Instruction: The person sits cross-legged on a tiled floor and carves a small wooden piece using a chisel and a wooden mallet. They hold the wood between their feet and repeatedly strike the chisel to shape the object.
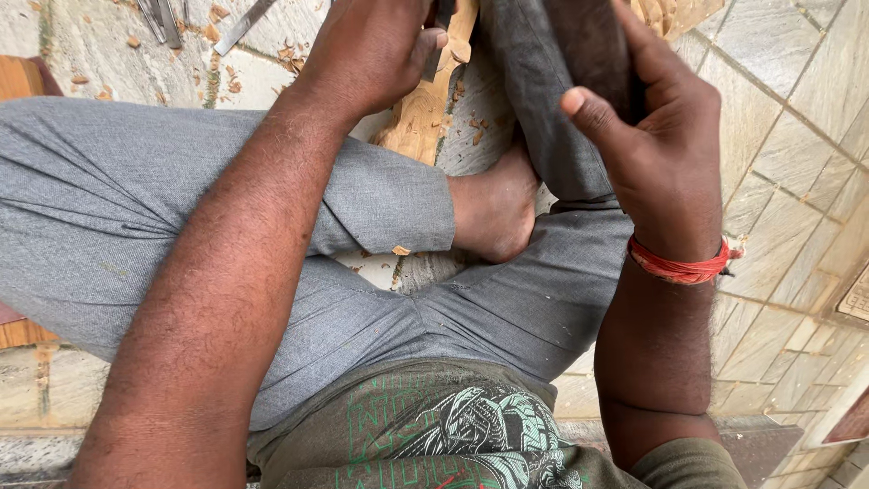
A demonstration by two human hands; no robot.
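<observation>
- Person seated on tiled floor (797,208), legs crossed; bare foot (493,213) rests between the two trouser legs, mid-frame.
- Left hand (371,50) at top centre, lying on carved wood piece (421,113).
- Wood piece lies on the floor, just beyond the foot, between left knee and right shin.
- Right hand (661,136) right of the wood piece, against the raised right leg.
- Thread band (679,265) on right wrist.
- Metal tools (167,20) on floor, top left, beyond left leg.
- Wood chips (222,14) scattered near the tools.

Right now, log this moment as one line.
left hand: gripping tool on carved wood piece | right hand: wrapped on dark mallet | posture: seated cross-legged | floor: wood chips
</observation>
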